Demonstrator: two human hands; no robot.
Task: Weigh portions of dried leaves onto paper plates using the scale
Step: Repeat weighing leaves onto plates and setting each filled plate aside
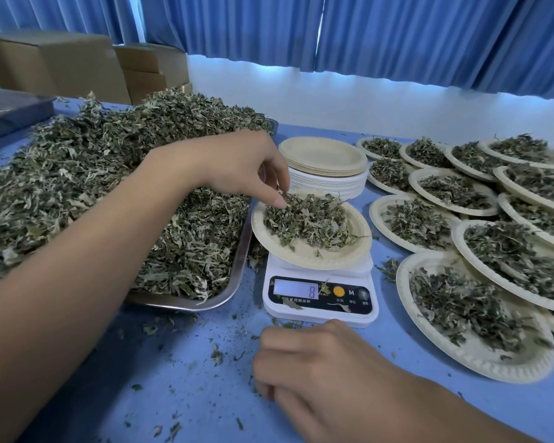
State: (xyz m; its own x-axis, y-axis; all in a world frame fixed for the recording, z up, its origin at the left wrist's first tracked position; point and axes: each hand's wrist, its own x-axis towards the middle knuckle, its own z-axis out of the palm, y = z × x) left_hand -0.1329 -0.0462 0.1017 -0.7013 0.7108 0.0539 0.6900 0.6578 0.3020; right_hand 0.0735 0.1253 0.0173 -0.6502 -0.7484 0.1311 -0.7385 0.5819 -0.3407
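A blue table (179, 372) is seen, scattered with leaf crumbs. At the left, a metal tray (237, 276) is heaped with dried leaves (93, 174). Its near right corner is turned towards the scale, and its left part is cut off by the frame and covered by the forearm, so its long axis cannot be told. At the right, filled plates (493, 362) are laid overlapping, and several are cut off at the edge. A stack of empty plates (323, 155) is set behind the scale (320, 314), whose display (296, 289) faces the person. A blurred figure resembling 8 is shown, partly masked by stray leaves. A paper plate (317, 259) is rested on the platform, with a portion (307, 222) piled on it. The left hand (237, 164) is held over the plate's far left rim, fingertips pinched together on a few leaves. The right hand (327, 362) is rested on the table before the scale. Its fingers are curled under and their tips are hidden, so whether anything is held cannot be told.
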